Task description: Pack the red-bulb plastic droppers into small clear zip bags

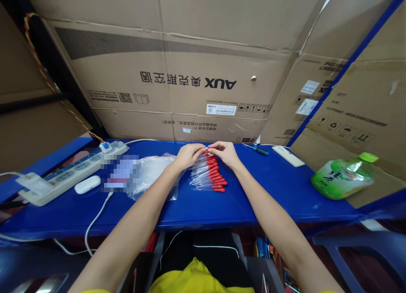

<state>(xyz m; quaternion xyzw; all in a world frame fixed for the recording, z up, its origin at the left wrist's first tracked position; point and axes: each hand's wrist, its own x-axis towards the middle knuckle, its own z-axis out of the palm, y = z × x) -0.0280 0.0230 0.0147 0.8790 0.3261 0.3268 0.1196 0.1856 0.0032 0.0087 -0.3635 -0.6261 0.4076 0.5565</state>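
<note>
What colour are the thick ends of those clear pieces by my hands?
The thick ends are red, in the head view.

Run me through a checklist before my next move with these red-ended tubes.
1. Left hand and right hand at the red-ended tubes: ok, close together at the far end.
2. Red ends facing one way: ok, to the right.
3. Grip on a single piece: cannot tell, too small.
4. Clear plastic out from under the left forearm: not ok, the forearm crosses it.
5. Screwdriver apart from the right hand: ok, lies off to its right.
</note>
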